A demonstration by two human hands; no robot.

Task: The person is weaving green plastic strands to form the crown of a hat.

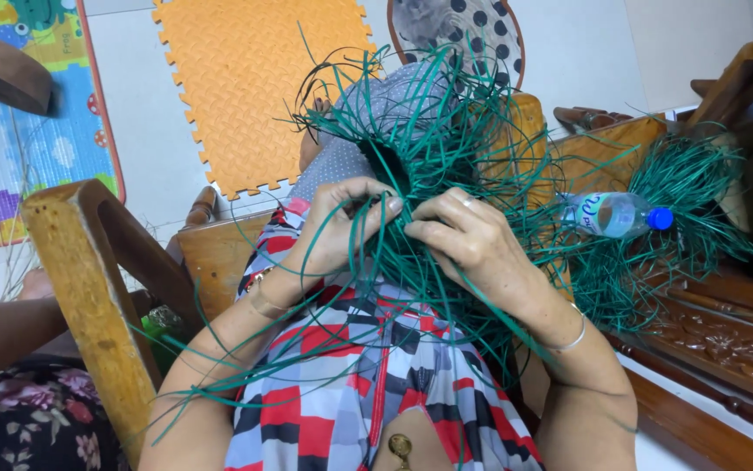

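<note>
On the lap of the seated person, over a red, black and white checked dress (354,384), lay a half-woven piece of green strands (429,166), its loose ends bristling outward in every direction. The left hand (341,227) was curled nearly closed, thumb and fingertips pinching a few strands at the woven core, a thin bracelet at the wrist. The right hand (472,240) was bent close against it, fingers folded down over the strands at the same spot, a ring on one finger and a bangle lower on the arm; how firmly it gripped I could not tell, since the fingertips were buried in the green. To my eye the step was weaving one strand through at the core, and doing it well meant keeping the pinch tight so the finished rows did not slacken, pulling each strand snug without kinking it, and keeping the loose ends from tangling. Just beside the person's right arm, on a carved wooden bench (725,340), lay a second bundle of green strands (681,201) with a plastic water bottle (616,214) resting against it. An orange foam mat (254,78) lay on the floor beyond.
</note>
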